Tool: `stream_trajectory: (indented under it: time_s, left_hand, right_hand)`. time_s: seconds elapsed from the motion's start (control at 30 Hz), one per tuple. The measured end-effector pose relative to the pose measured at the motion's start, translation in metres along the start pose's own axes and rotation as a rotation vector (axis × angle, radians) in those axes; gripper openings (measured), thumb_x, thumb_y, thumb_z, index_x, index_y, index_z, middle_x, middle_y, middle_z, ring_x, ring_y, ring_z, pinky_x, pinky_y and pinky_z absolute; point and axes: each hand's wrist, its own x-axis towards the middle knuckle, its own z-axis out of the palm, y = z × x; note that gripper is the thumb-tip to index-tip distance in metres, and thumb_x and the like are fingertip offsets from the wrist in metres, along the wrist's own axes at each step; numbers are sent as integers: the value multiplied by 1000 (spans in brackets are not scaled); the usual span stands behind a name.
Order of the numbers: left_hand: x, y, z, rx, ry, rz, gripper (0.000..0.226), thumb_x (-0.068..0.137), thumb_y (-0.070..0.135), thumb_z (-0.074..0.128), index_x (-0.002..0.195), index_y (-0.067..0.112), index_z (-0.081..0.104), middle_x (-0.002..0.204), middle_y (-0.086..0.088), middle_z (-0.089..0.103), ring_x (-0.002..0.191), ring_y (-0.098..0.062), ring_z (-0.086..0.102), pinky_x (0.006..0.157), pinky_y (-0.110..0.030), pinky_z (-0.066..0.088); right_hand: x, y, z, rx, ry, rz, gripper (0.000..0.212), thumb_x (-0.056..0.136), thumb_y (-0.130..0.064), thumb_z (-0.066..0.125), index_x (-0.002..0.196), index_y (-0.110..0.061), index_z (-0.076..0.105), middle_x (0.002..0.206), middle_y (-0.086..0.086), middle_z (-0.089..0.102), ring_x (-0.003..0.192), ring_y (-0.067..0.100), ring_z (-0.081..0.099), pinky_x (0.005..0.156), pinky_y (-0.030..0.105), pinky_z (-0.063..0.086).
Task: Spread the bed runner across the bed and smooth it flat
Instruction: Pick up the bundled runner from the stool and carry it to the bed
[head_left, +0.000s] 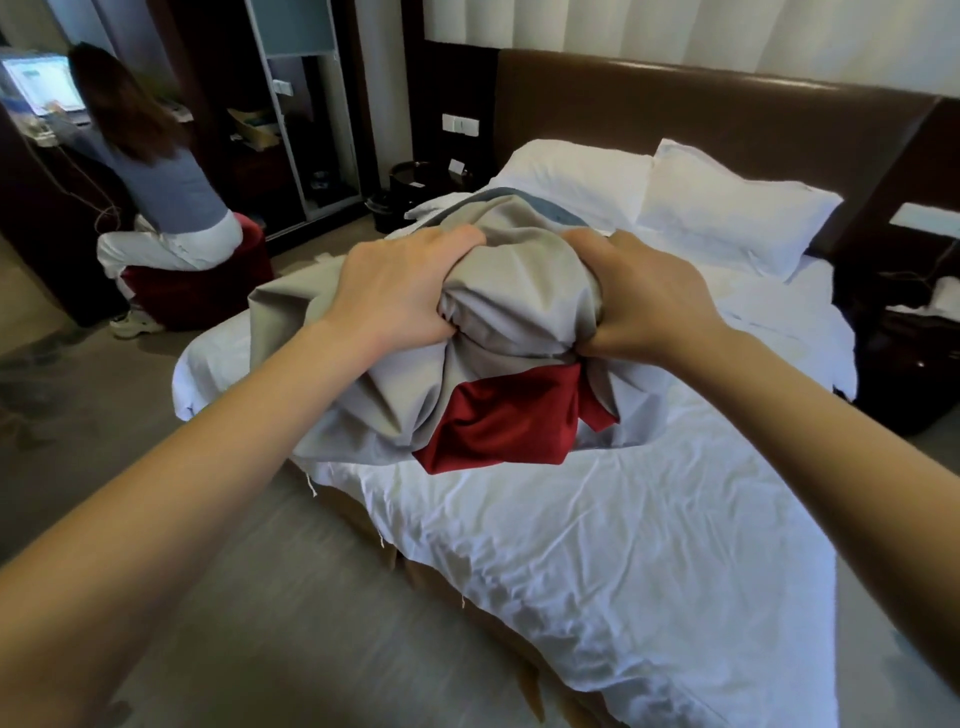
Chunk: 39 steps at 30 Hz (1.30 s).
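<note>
The bed runner (509, 291) is a bunched bundle of grey-beige cloth with a dark red face showing below. It is held up above the middle of the bed (649, 545), which has a wrinkled white sheet. My left hand (400, 291) grips the bundle's left side. My right hand (644, 306) grips its right side. Loose grey folds hang down to the sheet and trail toward the bed's left edge. Part of the runner is hidden behind my hands.
Two white pillows (727, 213) lie against a brown headboard (727, 109). A person (156, 171) sits on a red stool (202, 291) at the left, facing a screen. A dark bedside table (914, 343) stands at the right, a wardrobe (296, 114) at the back left.
</note>
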Motion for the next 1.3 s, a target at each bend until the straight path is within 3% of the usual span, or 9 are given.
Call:
stream_trajectory:
  time_s: [0.2,0.53,0.73,1.1,1.3]
  left_hand:
    - [31,-78,16,-34,-36,136,56,63,40,66,116,37,49,105,7,63,90,-28,64,57,-28,33]
    - [83,-162,50,-151,-18,254,56,65,42,64,118,37,47,108,4,64,91,-31,64,60,-32,37]
    - [124,-185,92,-161,-23,275,56,63,42,65,116,39,47,105,7,63,93,-28,63,58,-30,36]
    - [236,-210,155,-188,24,341,60,59,40,69,115,38,48,105,7,63,92,-29,63,57,-27,33]
    - [277,-220,183,-236,-43,344,60,63,39,68,118,37,46,111,5,61,100,-29,60,69,-40,51]
  right_hand:
    - [50,-38,29,2,12,137,98,54,-44,78,139,-42,29,108,7,54,95,31,57,64,33,42]
    - [122,-63,54,-66,64,254,96,52,-42,78,137,-42,32,99,7,53,87,33,57,63,34,44]
    - [165,-41,78,-72,52,285,96,51,-44,76,136,-43,30,92,1,47,86,32,57,63,34,43]
    - [257,29,91,-99,86,325,92,55,-41,76,136,-41,32,101,7,54,88,32,58,59,31,39]
    - [288,56,105,-79,88,354,92,55,-41,75,136,-42,32,102,6,52,90,32,57,60,32,41]
